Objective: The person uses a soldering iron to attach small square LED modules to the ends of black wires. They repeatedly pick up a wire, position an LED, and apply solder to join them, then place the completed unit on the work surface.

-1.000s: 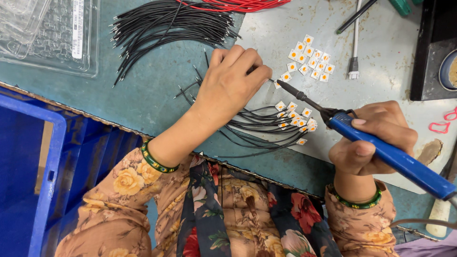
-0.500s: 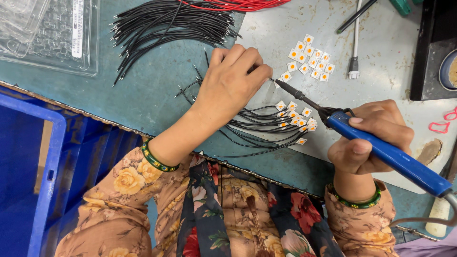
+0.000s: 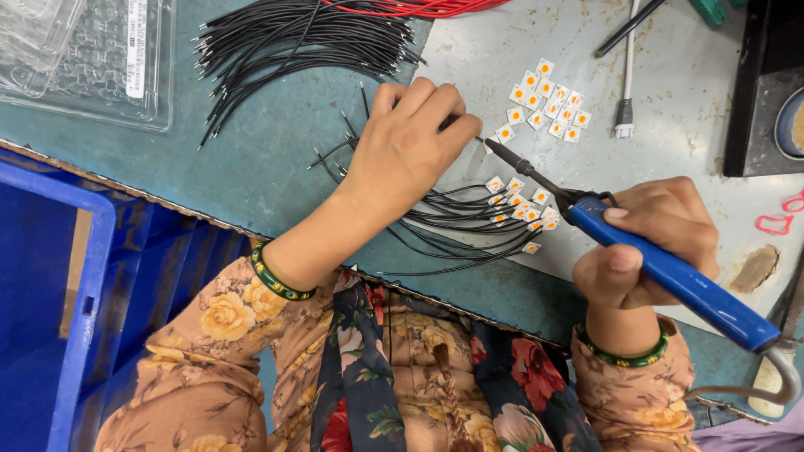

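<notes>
My right hand (image 3: 657, 243) grips a blue-handled soldering iron (image 3: 670, 272); its dark tip points up-left and ends right by the fingertips of my left hand (image 3: 410, 142). My left hand lies palm down on the bench, fingers curled and pinching something small at the iron's tip; what it is stays hidden. Under and beside that hand lie several short black wires (image 3: 469, 213) joined to small white-and-orange square chips (image 3: 519, 205). A loose cluster of the same square chips (image 3: 548, 105) sits on the grey mat (image 3: 670, 84) just beyond.
A big bundle of loose black wires (image 3: 293, 50) lies at the top, with red wires (image 3: 419, 7) behind it. A clear plastic tray (image 3: 84, 59) is at the top left, a blue bin (image 3: 59, 293) at the lower left, a white cable plug (image 3: 624, 125) and a black box (image 3: 766, 84) at the right.
The iron's tip has shifted slightly up and to the left, closer to my left fingertips. My left hand has stayed in place.
</notes>
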